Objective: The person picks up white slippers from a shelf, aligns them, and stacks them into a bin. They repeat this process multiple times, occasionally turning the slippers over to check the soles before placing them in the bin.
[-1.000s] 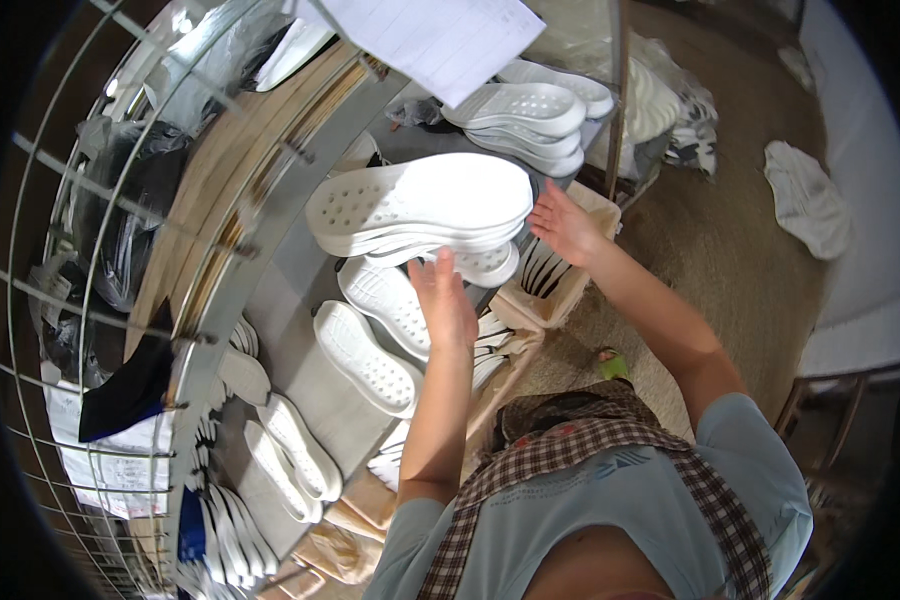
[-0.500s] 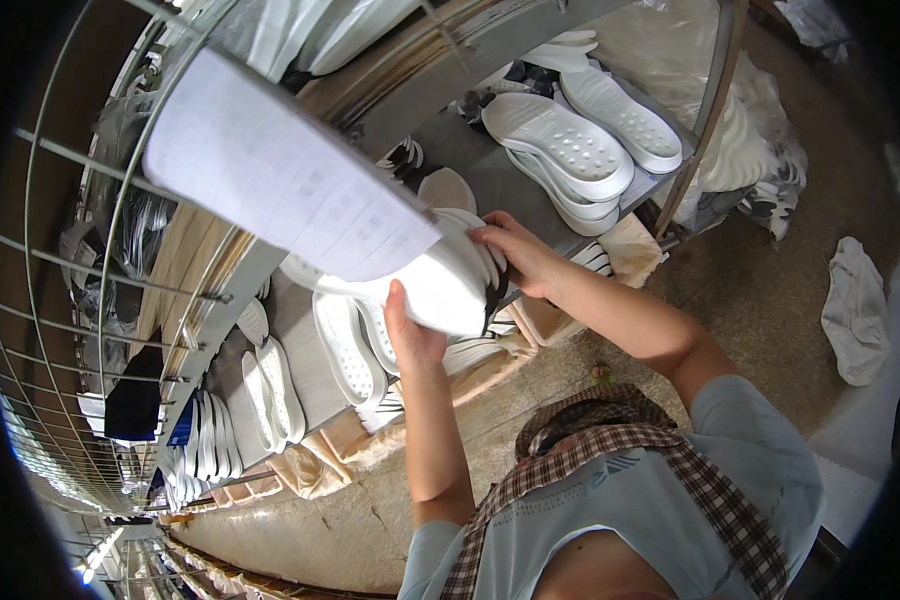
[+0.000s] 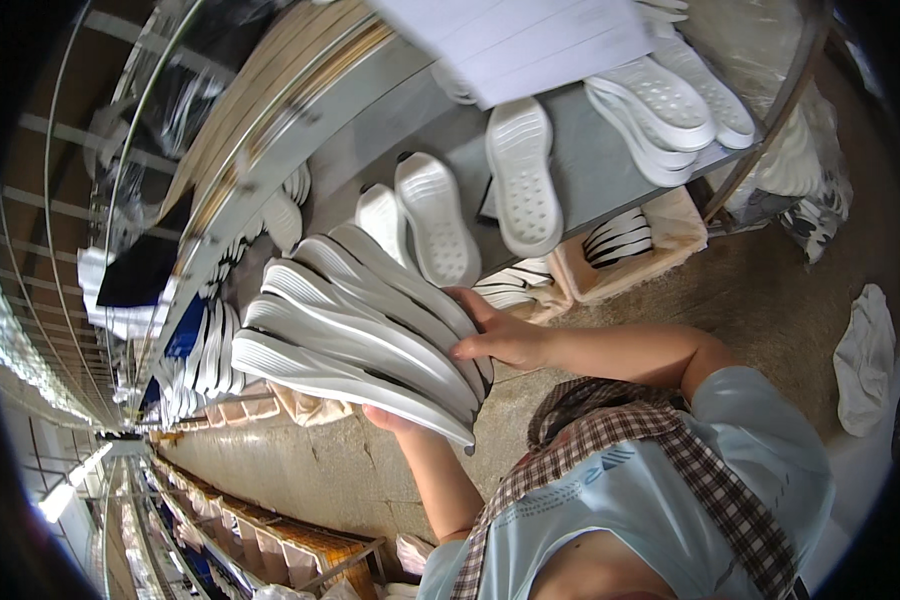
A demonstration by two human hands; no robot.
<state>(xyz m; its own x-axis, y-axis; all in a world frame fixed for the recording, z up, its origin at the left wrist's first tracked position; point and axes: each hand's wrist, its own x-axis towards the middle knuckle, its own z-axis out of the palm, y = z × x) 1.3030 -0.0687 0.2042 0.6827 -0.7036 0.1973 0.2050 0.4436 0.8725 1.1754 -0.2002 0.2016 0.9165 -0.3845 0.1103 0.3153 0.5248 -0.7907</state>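
Both hands hold a fanned stack of white shoe soles (image 3: 355, 325): the left hand (image 3: 395, 420) supports it from beneath, the right hand's (image 3: 500, 340) grip presses its near end. Beyond, single soles (image 3: 520, 180) lie on the bench (image 3: 390, 150).

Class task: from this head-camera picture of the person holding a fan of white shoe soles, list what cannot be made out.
- Left hand: head view, mostly hidden beneath the fanned stack of white rubber shoe soles; its grip unclear.
- White paper sheet: cut off by the top edge.
- Cardboard box: contents half hidden under the grey metal shelf.
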